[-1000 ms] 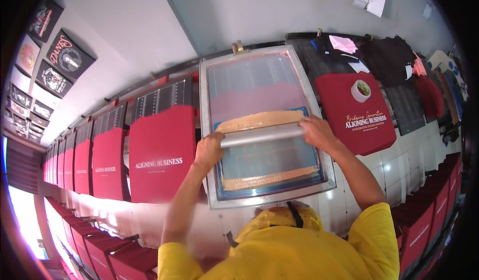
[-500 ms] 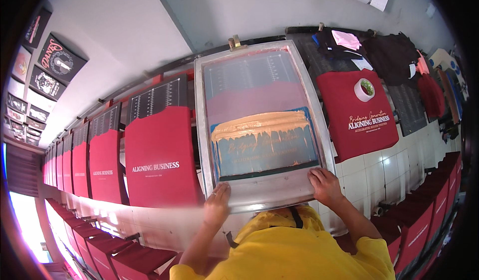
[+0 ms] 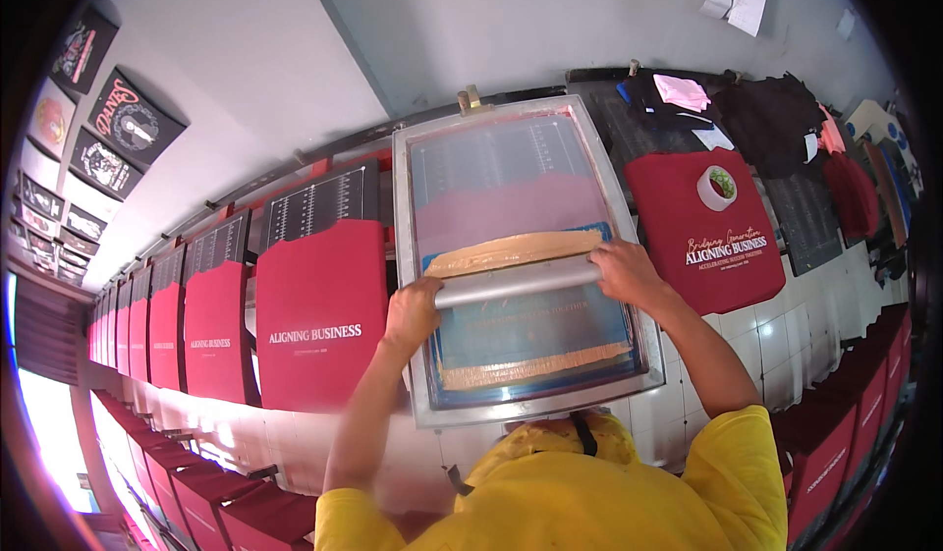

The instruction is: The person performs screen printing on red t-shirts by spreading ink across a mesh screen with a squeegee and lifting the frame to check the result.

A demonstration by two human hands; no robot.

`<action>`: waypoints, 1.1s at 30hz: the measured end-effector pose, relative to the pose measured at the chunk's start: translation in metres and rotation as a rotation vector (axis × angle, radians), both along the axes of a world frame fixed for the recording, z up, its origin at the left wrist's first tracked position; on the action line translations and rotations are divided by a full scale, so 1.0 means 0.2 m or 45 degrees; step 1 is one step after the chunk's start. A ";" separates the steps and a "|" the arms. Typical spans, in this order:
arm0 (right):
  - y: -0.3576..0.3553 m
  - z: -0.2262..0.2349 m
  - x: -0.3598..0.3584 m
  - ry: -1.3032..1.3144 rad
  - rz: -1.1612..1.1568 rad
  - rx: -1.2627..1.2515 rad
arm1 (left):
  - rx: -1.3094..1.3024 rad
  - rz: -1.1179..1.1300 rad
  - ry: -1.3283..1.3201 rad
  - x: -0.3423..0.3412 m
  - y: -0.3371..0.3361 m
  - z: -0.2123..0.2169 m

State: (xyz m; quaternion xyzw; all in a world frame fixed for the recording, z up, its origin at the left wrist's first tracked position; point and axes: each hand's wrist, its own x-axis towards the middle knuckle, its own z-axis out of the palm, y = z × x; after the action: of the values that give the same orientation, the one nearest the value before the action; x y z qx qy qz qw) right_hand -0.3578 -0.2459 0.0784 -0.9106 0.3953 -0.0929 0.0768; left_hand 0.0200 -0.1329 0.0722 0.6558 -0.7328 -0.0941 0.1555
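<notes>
My left hand (image 3: 413, 312) and my right hand (image 3: 627, 271) are closed on the two ends of a wide squeegee (image 3: 516, 284) with a silver metal handle. It lies crosswise over the mesh of a metal-framed printing screen (image 3: 652, 330). A thick band of tan-gold ink (image 3: 516, 252) sits along the squeegee's far side. Nearer to me, a thinner ink strip (image 3: 535, 366) crosses the blue stencil area. Faint lettering shows in the stencil between them. Through the mesh I see red fabric and a dark board with white ruler marks. The squeegee's blade is hidden beneath its handle.
To the left, a row of boards carries red shirts (image 3: 319, 296) with white print. On the right lies a printed red shirt (image 3: 702, 237) with a white tape roll (image 3: 716, 188) on it. Dark garments (image 3: 771, 119) lie beyond. A hinge clamp (image 3: 471, 99) meets the screen's far edge.
Both hands and the squeegee have moved from the screen's near end toward its middle. The broad dripping ink has become a far band and a near strip.
</notes>
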 end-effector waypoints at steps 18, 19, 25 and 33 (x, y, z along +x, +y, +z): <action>0.92 -0.05 -0.24 -0.126 -0.010 -0.175 | -0.132 0.016 0.057 -0.28 0.90 -0.09; 0.95 -0.07 -0.24 -0.150 -0.003 -0.215 | -0.133 0.003 0.057 -0.29 0.93 -0.12; 1.06 -0.06 -0.26 -0.044 -0.008 -0.032 | -0.041 -0.066 -0.004 -0.33 1.03 -0.16; 1.01 -0.05 -0.31 -0.388 -0.149 0.028 | -0.038 -0.116 0.159 -0.27 1.02 0.02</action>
State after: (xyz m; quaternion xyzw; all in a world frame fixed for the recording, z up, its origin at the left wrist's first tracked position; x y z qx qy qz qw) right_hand -0.4204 -0.0437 0.0687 -0.8605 0.4325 -0.2299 0.1401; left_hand -0.0344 0.0714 0.0768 0.6123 -0.7520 -0.1307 0.2062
